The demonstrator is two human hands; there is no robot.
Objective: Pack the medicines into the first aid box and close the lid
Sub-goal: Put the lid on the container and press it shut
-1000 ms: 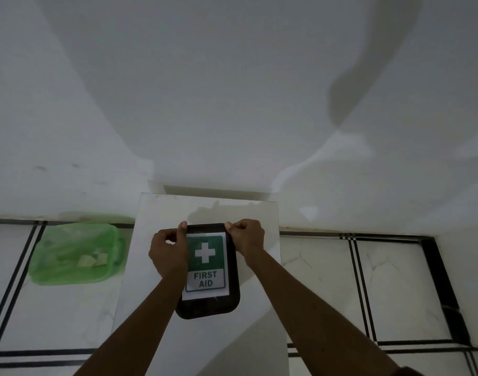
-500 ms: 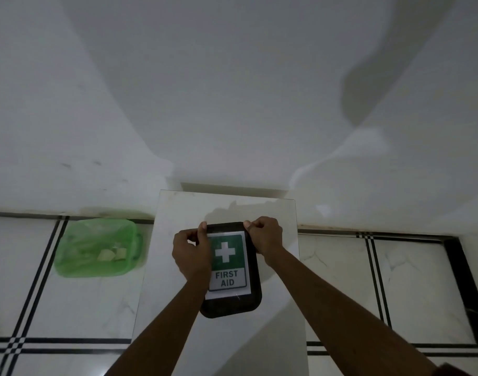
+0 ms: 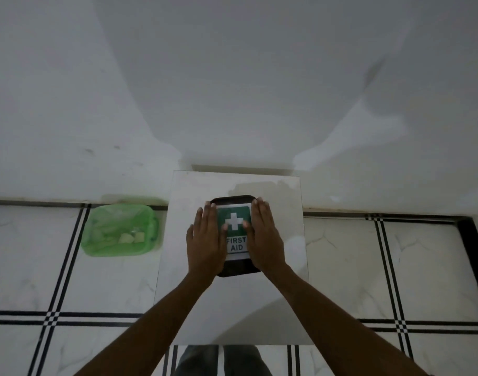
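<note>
Filling the upper half of the frame is a bare wall (image 3: pixel 232 77), and below it a tiled floor (image 3: pixel 368 267) with dark double lines. A pale table (image 3: pixel 232 308) stands at centre against the wall. On the floor at left of the table sits a green bin (image 3: pixel 121 229) with some scraps inside.

At the table's upper middle lies the box (image 3: pixel 234 234), dark, with its lid down and a green cross label reading FIRST AID. No medicines show outside it, so the packing looks done and the closing is the step in hand.

The left hand (image 3: pixel 205 240) lies flat along the box's left side, fingers straight and close together, gripping nothing. The right hand (image 3: pixel 265 237) mirrors it on the right side, fingers likewise flat and together, palm on the lid.

What could go wrong, as I judge it: uneven pressing could seat one side and leave the other proud. Whether the rim has caught all round cannot be told, since the hands cover both long edges. The tabletop looks smooth, so a push with any forward lean might slide the box toward the wall instead of closing it.
</note>
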